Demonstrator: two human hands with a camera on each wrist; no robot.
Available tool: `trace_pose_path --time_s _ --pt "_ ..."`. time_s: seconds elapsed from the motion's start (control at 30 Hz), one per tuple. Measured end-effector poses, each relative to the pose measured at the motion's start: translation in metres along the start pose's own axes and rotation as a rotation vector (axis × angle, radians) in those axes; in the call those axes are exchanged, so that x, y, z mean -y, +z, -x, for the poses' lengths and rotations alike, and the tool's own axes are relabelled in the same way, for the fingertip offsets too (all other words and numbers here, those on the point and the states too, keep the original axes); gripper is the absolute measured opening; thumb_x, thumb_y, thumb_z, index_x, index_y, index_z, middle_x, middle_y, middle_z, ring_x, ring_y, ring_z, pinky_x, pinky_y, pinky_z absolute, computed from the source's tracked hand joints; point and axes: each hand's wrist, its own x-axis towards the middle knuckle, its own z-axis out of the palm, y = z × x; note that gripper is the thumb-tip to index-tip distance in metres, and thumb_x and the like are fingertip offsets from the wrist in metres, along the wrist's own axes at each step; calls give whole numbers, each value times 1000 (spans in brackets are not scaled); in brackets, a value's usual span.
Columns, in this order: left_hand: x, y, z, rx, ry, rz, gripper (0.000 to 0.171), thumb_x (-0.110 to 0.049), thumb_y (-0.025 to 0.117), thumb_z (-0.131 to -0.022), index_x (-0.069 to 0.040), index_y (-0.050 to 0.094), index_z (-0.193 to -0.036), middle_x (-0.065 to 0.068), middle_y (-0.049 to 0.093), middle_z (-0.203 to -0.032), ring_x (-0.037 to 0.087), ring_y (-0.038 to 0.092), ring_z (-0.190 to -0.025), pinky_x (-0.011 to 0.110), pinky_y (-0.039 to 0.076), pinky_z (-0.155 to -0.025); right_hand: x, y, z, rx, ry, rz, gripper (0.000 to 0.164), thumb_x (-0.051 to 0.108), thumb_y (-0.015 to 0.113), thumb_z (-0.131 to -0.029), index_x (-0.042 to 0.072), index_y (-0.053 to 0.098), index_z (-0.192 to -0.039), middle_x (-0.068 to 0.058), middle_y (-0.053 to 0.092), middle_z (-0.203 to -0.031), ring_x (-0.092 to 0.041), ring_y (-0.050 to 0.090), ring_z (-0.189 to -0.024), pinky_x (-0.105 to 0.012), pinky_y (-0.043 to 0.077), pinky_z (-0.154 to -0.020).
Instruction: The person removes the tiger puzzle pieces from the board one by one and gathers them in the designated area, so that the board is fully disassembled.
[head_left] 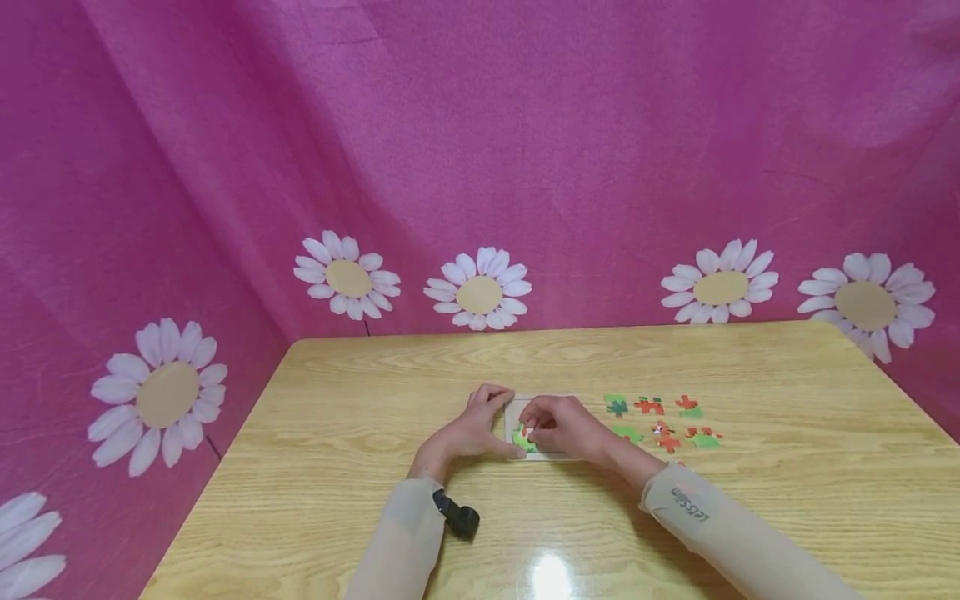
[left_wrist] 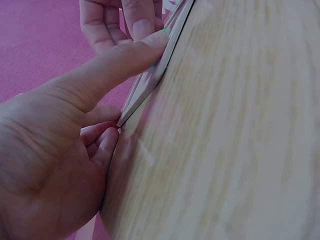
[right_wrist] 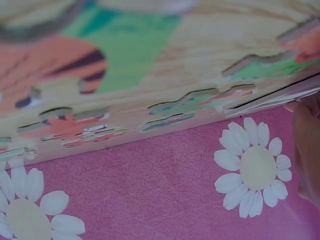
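Observation:
A shallow pale puzzle tray lies on the table, with a green and red piece at its near left corner. My left hand grips the tray's left end, thumb along the near rim and fingers at the far corner. In the left wrist view the thumb lies over the rim and the other fingers curl by the tray's corner. Over the tray, my right hand pinches a small reddish puzzle piece, mostly hidden by the fingers, close beside the left thumb.
Right of the tray, several loose jigsaw pieces in red, orange and green lie in rows on the wooden table. One lies partly behind the right forearm. A pink curtain with daisies hangs behind the table's far edge.

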Motion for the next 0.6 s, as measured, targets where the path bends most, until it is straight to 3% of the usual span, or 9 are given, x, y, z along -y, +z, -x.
trace_pose_path --time_s 0.23,0.6 --pt "1 1 0 4 2 2 97 -33 84 -76 -9 31 -153 6 28 -152 23 23 -143 47 29 -120 -3 -4 5 -26 -27 -25 14 -4 67 -86 0 68 -99 -8 70 -86 -6 62 -80 -18 53 -73" --pt "0 1 0 0 -9 -3 96 -33 84 -76 -10 32 -153 5 27 -153 24 23 -143 47 29 -120 -5 -13 22 -40 39 -88 15 -2 66 -89 2 67 -104 -6 68 -88 -6 62 -81 -18 54 -73"
